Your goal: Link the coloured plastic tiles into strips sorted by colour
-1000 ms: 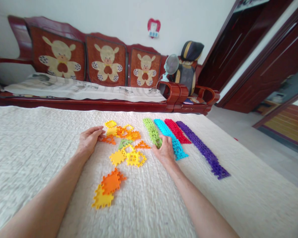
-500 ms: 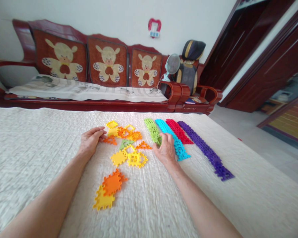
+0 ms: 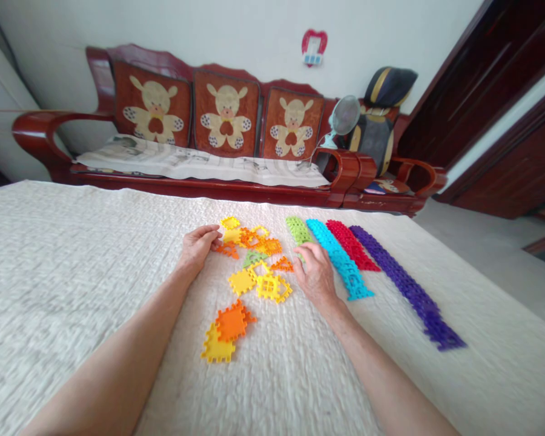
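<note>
Both grips unclear: left fingers [image 3: 210, 232] by orange triangle [image 3: 229, 250], right fingers [image 3: 315, 250] at green strip [image 3: 298, 229].

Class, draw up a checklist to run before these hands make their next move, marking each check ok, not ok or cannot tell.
1. Right hand at the green row: ok, it covers the near end.
2. Right hand's grip firm: cannot tell, the hand hides the contact.
3. Left hand holding a piece: cannot tell; it is beside an orange triangle.
4. Blue row, red row and purple row each one colour: ok.
5. Green triangle apart from yellow and orange pieces: not ok, it lies among them.
</note>
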Demonstrator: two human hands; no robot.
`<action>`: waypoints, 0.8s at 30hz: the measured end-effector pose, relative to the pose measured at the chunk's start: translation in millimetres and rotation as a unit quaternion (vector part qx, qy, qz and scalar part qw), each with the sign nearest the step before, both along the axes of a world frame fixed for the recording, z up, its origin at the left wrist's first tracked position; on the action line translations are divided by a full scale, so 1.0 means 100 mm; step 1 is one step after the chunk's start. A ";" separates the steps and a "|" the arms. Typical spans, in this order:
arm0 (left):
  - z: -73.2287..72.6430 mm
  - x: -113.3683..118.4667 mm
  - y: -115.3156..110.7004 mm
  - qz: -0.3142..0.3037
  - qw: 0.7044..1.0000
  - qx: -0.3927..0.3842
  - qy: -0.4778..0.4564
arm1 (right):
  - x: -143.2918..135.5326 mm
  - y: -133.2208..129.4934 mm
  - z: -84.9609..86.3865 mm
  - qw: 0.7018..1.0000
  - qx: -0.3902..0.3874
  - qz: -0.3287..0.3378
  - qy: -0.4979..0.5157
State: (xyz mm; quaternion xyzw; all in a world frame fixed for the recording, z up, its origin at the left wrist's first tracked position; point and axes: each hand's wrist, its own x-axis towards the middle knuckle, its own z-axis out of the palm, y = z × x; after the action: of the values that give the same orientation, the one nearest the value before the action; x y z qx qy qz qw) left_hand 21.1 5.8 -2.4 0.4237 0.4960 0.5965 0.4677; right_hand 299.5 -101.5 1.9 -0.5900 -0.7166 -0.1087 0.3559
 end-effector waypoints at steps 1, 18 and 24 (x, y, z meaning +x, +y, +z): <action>0.00 0.00 0.00 0.000 1.000 0.001 -0.001 | -0.09 0.03 0.03 0.999 -0.023 0.029 0.001; 0.01 0.00 0.00 0.001 1.000 0.001 -0.017 | -0.97 0.42 0.06 0.972 -0.232 -0.025 -0.027; 0.02 0.00 0.00 -0.001 1.000 -0.004 0.005 | -1.06 0.49 0.05 0.966 -0.254 -0.040 -0.011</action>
State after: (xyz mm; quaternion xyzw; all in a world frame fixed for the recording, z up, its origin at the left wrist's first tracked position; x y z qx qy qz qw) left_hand 21.2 5.4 -0.3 0.4254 0.4999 0.5921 0.4674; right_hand 193.2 -52.8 6.9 -0.6881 -0.7004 0.0560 0.1815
